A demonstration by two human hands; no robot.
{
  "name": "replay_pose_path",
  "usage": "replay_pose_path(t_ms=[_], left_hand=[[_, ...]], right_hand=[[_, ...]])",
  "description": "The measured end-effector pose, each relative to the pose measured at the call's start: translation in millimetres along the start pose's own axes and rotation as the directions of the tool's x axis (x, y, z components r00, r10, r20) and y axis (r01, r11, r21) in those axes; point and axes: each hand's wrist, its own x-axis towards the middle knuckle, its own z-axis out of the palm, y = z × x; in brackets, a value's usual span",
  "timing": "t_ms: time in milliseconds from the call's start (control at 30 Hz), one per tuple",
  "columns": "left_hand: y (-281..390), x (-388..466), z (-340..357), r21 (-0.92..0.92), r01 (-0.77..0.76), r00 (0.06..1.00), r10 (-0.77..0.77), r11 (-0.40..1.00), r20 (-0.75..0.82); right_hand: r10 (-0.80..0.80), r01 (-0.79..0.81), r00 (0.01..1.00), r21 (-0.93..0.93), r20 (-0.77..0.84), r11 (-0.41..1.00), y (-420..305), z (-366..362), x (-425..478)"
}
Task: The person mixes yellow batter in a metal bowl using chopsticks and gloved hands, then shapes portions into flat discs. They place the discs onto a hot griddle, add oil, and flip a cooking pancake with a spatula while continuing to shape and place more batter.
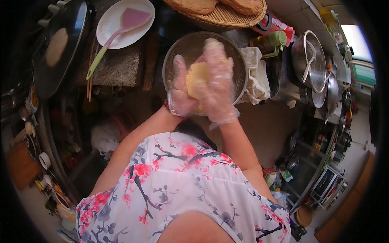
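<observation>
A yellowish piece of dough (197, 75), rounded and flattened, lies between my hands over a large metal bowl (241, 76). My left hand (182, 94), in a clear plastic glove, supports it from the left, the thumb side raised. Across its right side my right hand (218, 82), gloved the same way, presses with the fingers pointing away from me; it is blurred. The dough's right part is hidden behind that hand. Some yellow bits show low in the bowl, whose contents are mostly covered by my hands.
Left of the bowl, a white plate (104, 15) carries a pink spatula (133, 19) with chopsticks (90, 73) beside it. A dark pan (71, 57) holds one flat cake (57, 47). Behind is a woven tray (231, 18) of browned breads; rightward are a cloth (255, 76), an oil bottle (267, 41) and a steel pot (299, 57).
</observation>
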Motion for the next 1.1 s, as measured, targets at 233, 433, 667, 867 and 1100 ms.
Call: replay_pose_path(t_ms=[233, 433, 667, 867, 1100], left_hand=[[5, -17, 9, -0.022, -0.066, 0.998, 0.065, 0.998, -0.016], [-3, -24, 14, -0.06, -0.041, 0.999, 0.041, 0.997, -0.001], [2, -41, 19, 0.045, -0.08, 0.994, 0.076, 0.996, 0.072], [59, -85, 30, 0.058, -0.106, 0.988, 0.099, 0.993, 0.117], [170, -214, 34, 0.066, -0.334, 0.943, 0.332, 0.94, 0.041]], right_hand=[[0.066, -0.068, 0.998, 0.278, 0.016, 0.958, -16, -39, -9], [-0.245, 0.316, 0.934, -0.278, 0.26, 0.907, 18, -34, -17], [-0.216, 0.246, 0.95, -0.114, 0.227, 0.962, -12, -34, -10], [-0.1, 0.114, 0.991, 0.176, -0.087, 0.978, -37, -34, 5], [-0.32, 0.315, 0.946, 0.087, 0.05, 0.945, -141, 27, 95]])
